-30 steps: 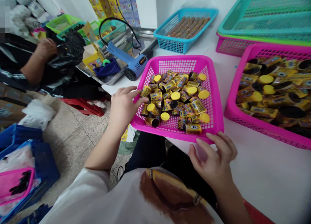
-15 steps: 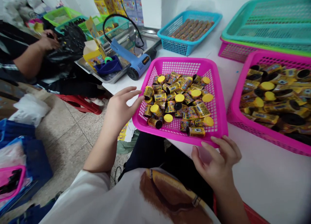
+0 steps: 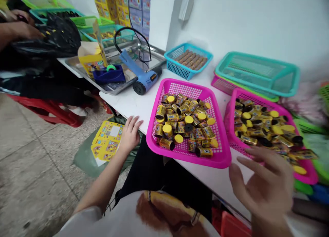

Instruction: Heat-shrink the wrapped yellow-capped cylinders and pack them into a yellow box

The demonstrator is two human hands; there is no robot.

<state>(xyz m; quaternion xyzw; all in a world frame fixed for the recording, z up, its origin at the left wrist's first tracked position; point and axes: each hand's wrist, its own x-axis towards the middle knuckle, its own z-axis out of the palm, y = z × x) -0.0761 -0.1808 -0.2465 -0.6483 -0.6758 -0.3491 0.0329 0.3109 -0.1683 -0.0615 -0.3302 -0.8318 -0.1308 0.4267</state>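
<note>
A pink basket of small yellow-capped canisters sits at the near edge of the white table. My left hand hangs open just left of the basket, off the table's edge, fingers spread and holding nothing. My right hand hovers open and blurred over the table, right of the basket's near corner, in front of a second pink basket filled with the same canisters.
A blue heat gun and a tape dispenser lie on a metal tray. A blue basket of brown tubes and stacked teal and pink baskets stand behind. Another person's hand touches a black bag. Yellow sheets lie below.
Both my hands have let go of the pink basket's rim: the left dropped off its left side, the right moved right and toward me. The view has pulled back and swung right.
</note>
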